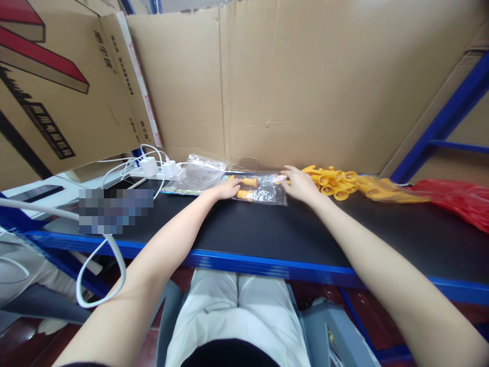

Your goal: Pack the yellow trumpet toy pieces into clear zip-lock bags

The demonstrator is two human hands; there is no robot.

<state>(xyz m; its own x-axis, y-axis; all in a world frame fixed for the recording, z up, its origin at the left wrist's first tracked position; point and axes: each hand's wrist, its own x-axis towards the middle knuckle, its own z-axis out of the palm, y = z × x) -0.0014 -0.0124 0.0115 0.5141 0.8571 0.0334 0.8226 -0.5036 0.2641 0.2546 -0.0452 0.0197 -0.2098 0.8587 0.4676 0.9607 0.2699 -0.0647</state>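
The clear bag (271,198) lies far on the table (275,232). My left hand (226,190) is at its yellow pieces (250,182), my right hand (301,185) by its right end; I can't tell whether either grips. Film looks light, slippery: pinch its edge.

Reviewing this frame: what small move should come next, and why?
Probably smooth the right end of the crinkled clear plastic bag with the right hand: that hand is already at that end, while the left hand is at the short yellow plastic pieces.
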